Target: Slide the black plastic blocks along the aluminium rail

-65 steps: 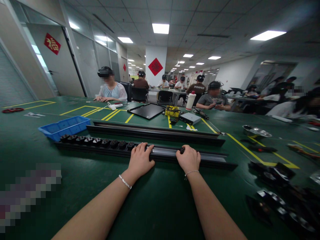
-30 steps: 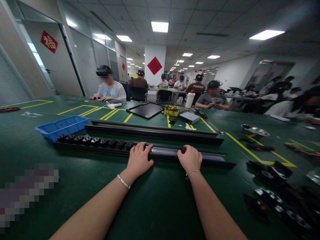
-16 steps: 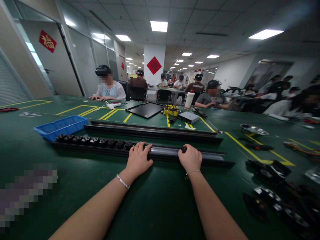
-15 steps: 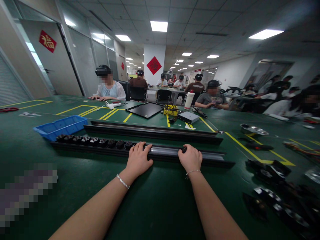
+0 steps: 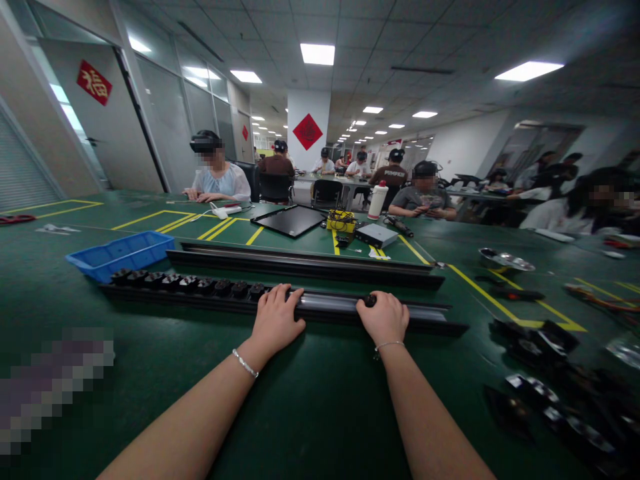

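A long black rail [image 5: 320, 318] with a shiny inner strip lies across the table before me. Several small black square parts [image 5: 205, 286] stand in a row along its left half. My left hand [image 5: 279, 312] grips the rail near the right end of that row, fingers bent over the far side; what lies beneath its fingers is partly hidden. Farther right, my right hand [image 5: 385, 319] pinches a small dark part [image 5: 370, 301] at the rail's channel. Its lower side is hidden by the hand. A second black rail [image 5: 310, 265] lies just beyond, roughly parallel.
A blue bin [image 5: 120, 257] sits at the left ends of the rails. Loose black parts [image 5: 560, 400] are heaped at right, with a metal bowl [image 5: 505, 260] farther back. A black panel [image 5: 290, 220] and a grey box [image 5: 377, 235] lie beyond. Co-workers sit across the table.
My right hand has shifted very slightly to the right, still pinching the dark part. The left hand stays where it was on the rail.
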A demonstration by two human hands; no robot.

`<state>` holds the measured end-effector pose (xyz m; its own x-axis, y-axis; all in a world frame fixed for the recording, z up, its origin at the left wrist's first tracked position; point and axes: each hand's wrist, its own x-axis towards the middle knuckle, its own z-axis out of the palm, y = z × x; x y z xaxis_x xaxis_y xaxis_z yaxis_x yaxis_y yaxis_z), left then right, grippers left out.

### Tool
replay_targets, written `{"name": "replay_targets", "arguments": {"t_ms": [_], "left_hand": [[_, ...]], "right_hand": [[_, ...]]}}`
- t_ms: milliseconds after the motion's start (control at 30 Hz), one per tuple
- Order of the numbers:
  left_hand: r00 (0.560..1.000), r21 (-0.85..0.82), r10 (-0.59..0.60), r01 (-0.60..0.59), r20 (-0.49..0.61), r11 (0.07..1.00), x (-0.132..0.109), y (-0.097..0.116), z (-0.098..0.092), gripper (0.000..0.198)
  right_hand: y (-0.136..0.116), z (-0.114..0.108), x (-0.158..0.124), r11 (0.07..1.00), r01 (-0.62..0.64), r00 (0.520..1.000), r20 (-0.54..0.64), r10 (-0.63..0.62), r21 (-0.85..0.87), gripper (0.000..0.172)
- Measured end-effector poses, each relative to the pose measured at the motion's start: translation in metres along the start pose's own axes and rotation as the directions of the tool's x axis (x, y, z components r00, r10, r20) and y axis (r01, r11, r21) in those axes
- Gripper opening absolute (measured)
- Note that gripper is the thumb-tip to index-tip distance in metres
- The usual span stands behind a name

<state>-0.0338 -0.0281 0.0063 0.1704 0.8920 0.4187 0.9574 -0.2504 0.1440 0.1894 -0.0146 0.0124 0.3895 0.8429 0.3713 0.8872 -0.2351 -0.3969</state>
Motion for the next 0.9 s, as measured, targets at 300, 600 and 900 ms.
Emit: {"name": "replay_targets", "arguments": {"t_ms": [300,600,900], "left_hand": [[1.000,-0.002,-0.014,0.014,0.020,1.000,-0.0002,0.0004,-0.0013,0.060],[1.000,0.006,0.007,-0.007,0.000,1.000,-0.0002,-0.0022,0.0027,0.059],[1.000,0.015,0.013,-0.013,-0.005,1.000,-0.0003,-0.0025,0.0034,0.059]], "right_hand": [[-0.0009,-0.0006,0.0000,1.000,-0.011,1.000,0.005,0.011,0.007,0.029],[-0.0012,-0.0031,0.0000,1.000,-0.014,1.000,0.022,0.014,0.015,0.029],[0.0007,-0.0041,0.0004,1.000,0.003,0.999,0.034,-0.003,0.004,0.030]]}}
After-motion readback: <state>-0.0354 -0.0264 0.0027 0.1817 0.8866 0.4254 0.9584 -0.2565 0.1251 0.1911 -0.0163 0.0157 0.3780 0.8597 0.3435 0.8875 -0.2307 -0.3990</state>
